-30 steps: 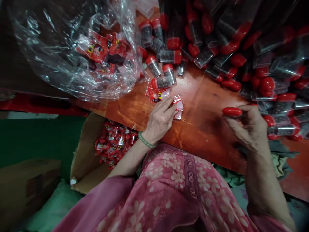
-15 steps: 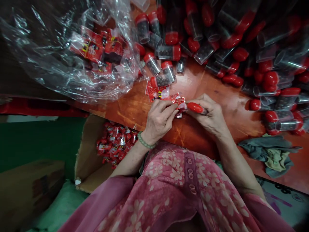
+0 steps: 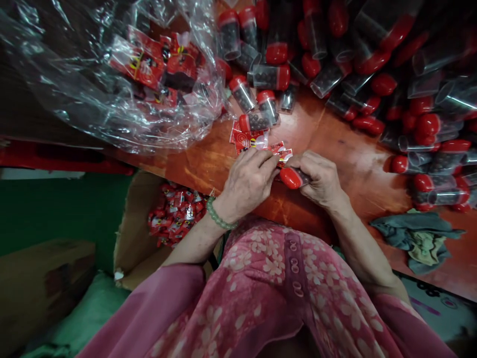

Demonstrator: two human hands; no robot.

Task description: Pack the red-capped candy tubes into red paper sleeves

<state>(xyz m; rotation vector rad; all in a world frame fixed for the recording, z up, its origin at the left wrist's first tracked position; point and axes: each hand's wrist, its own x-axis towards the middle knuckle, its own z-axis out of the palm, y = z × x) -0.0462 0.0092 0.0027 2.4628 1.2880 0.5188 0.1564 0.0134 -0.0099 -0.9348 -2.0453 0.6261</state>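
Note:
Near the table's front edge, my left hand [image 3: 251,181], with a green bead bracelet at the wrist, pinches a small red printed packet [image 3: 285,155]. Beside it, my right hand [image 3: 316,176] is closed round a small clear bottle with a red cap [image 3: 290,178], its cap pointing left toward my left fingers. The fingertips of both hands nearly meet, and what lies between them is partly hidden. Just beyond my left hand, flat red printed packets [image 3: 244,141] lie on the table, with a red-capped bottle of dark beads [image 3: 255,122] over them.
Many red-capped bottles [image 3: 372,104] are heaped at the back and right of the table [image 3: 357,164]. A clear plastic bag [image 3: 149,132] with red packets is at the back left. An open cardboard box [image 3: 130,223] of red packed items stands below left; cloths [image 3: 421,236] lie at the right.
My right hand has moved closer to my left and turned, bringing the bottle's red cap lower and tilted toward me. The whole view has shifted slightly.

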